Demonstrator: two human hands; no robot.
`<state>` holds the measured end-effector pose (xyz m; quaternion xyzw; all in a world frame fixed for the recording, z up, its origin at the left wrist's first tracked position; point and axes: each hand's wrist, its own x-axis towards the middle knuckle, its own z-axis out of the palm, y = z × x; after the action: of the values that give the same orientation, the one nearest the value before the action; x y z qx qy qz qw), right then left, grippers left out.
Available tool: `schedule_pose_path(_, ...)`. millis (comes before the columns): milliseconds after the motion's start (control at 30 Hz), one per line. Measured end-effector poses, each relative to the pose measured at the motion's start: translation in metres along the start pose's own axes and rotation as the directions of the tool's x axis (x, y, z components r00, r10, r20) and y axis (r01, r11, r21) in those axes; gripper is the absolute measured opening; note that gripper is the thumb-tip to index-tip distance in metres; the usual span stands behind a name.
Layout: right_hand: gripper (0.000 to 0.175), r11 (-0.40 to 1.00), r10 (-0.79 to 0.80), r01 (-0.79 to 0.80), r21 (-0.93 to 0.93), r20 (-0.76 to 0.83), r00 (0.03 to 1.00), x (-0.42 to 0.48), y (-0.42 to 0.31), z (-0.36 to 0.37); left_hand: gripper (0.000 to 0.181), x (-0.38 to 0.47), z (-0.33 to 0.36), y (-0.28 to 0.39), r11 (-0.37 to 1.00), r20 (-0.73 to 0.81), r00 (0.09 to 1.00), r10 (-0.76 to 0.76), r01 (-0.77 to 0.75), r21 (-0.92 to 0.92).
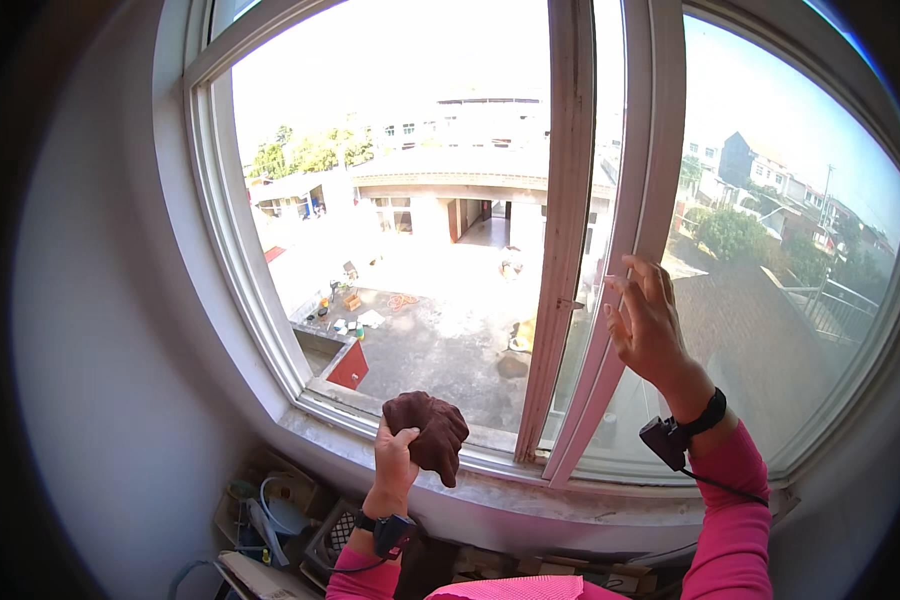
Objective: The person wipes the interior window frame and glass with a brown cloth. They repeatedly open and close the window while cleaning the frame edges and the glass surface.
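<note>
My left hand (395, 459) grips a crumpled dark brown cloth (429, 431), held up in front of the lower part of the window opening, above the sill. My right hand (649, 322) is raised at the white window frame's upright (630, 225), with its fingers spread and holding nothing; whether the fingertips touch the frame is unclear. Left of that upright stands the edge of a sliding sash (566, 225), with a small latch on it. A glass pane (765, 300) fills the right side. Each wrist wears a black strap with a small cabled device.
A stained windowsill (510, 499) runs below the frame. Under it, at the lower left, are a cardboard box (266, 577), a plastic crate (330, 529) and assorted items. A plain wall (120, 337) curves up on the left. Outside lies a courtyard with scattered objects, far below.
</note>
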<state>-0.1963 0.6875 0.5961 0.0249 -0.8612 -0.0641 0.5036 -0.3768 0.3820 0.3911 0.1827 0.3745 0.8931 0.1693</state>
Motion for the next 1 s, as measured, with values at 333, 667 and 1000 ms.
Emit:
schedule_pose_path(333, 0.041, 0.994, 0.016, -0.011, -0.106, 0.041, 0.999, 0.002, 0.024, -0.027, 0.071, 0.156, 0.238, 0.108, 0.442, 0.600, 0.573, 0.558, -0.817, 0.369)
schedule_pose_path(667, 0.037, 0.984, 0.012, 0.009, -0.179, 0.118, 0.993, -0.002, 0.028, -0.028, 0.076, 0.236, 0.408, 0.152, -0.250, 0.659, 0.214, 0.721, -0.807, 0.536)
schedule_pose_path(1000, 0.063, 0.984, 0.014, 0.018, -0.178, 0.174, 0.985, -0.007, 0.028, -0.023, 0.101, 0.251, 0.422, 0.153, 0.037, 0.623, 0.403, 0.670, -0.857, 0.514)
